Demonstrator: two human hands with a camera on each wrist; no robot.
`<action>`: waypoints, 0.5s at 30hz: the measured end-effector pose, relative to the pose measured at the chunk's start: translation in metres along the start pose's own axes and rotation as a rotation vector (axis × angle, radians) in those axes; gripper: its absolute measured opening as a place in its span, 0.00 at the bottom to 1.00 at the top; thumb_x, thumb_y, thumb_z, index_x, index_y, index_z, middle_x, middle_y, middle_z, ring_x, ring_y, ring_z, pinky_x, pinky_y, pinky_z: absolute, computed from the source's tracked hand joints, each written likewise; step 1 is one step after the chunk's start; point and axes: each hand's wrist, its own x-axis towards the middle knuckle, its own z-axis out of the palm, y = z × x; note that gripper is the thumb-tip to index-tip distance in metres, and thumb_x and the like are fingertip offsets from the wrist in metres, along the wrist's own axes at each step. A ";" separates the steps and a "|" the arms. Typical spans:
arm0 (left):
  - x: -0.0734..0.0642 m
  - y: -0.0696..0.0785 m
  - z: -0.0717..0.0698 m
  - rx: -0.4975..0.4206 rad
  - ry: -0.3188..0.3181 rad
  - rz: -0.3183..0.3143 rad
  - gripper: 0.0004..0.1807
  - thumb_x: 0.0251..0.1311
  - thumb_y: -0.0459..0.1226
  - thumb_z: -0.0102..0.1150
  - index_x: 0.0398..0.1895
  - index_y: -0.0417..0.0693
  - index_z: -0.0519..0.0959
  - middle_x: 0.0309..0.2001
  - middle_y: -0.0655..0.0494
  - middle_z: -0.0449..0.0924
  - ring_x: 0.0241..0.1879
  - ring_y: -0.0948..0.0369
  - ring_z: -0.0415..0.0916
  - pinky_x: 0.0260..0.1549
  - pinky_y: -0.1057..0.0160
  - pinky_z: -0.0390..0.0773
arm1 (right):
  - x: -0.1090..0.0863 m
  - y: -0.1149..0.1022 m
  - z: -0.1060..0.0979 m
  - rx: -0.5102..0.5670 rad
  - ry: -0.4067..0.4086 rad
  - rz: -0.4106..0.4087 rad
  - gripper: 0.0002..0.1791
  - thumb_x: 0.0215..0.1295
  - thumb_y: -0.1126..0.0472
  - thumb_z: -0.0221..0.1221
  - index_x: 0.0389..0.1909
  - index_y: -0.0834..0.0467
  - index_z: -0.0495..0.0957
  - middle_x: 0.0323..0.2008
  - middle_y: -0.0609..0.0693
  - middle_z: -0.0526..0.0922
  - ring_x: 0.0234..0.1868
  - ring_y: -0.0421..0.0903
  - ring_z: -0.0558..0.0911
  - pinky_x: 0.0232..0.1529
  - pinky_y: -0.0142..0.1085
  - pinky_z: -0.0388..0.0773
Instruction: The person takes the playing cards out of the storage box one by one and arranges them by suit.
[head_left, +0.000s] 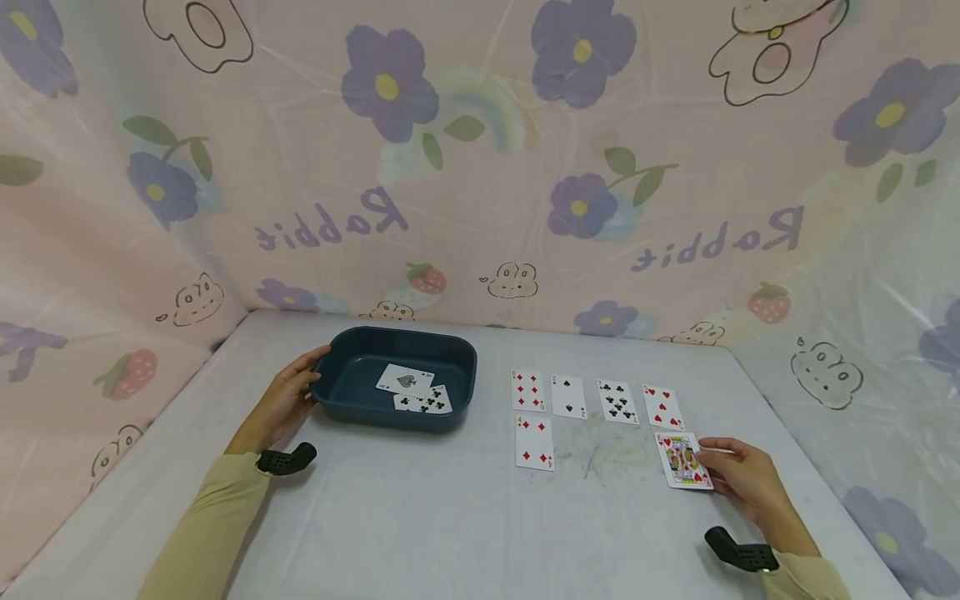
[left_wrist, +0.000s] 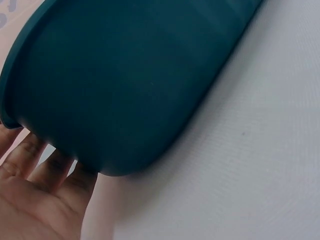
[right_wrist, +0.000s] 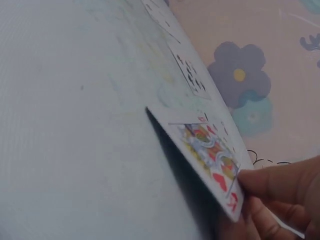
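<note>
My right hand (head_left: 750,483) pinches a king of hearts playing card (head_left: 682,461) at its right edge. In the right wrist view the card (right_wrist: 205,160) is tilted, its near side raised above the table with a shadow beneath. Just beyond it lies a red heart card (head_left: 663,407). At the left, the fingers of my left hand (head_left: 281,404) touch the end of a dark teal tray (head_left: 393,417). The left wrist view has those fingers extended against the tray's outer wall (left_wrist: 110,90). Inside the tray are an ace of spades (head_left: 406,380) and a partly covered club card (head_left: 435,402).
Face up between tray and right hand lie a six of diamonds (head_left: 528,390), a two of spades (head_left: 568,397), another black-pip card (head_left: 618,402) and a four of diamonds (head_left: 534,442). A patterned curtain (head_left: 480,192) encloses the white table (head_left: 420,517) at the back and sides.
</note>
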 end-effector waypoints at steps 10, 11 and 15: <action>0.000 -0.001 -0.001 0.018 0.002 -0.010 0.28 0.75 0.30 0.33 0.77 0.43 0.48 0.77 0.50 0.33 0.66 0.58 0.49 0.52 0.67 0.67 | -0.003 -0.008 0.002 -0.248 0.094 -0.017 0.28 0.60 0.58 0.64 0.55 0.73 0.71 0.30 0.49 0.81 0.28 0.41 0.78 0.23 0.32 0.76; 0.001 -0.001 -0.001 0.020 0.007 -0.015 0.28 0.75 0.30 0.33 0.77 0.43 0.48 0.77 0.50 0.34 0.67 0.57 0.48 0.52 0.67 0.67 | -0.004 -0.008 0.002 -0.254 0.095 -0.017 0.28 0.60 0.58 0.64 0.54 0.74 0.72 0.30 0.48 0.81 0.28 0.41 0.77 0.23 0.32 0.75; 0.002 0.000 0.000 0.035 0.013 -0.024 0.28 0.75 0.30 0.31 0.77 0.43 0.48 0.77 0.51 0.34 0.69 0.56 0.44 0.53 0.67 0.66 | -0.004 -0.009 0.002 -0.256 0.106 -0.019 0.27 0.60 0.58 0.63 0.53 0.73 0.72 0.27 0.47 0.80 0.26 0.41 0.77 0.23 0.32 0.76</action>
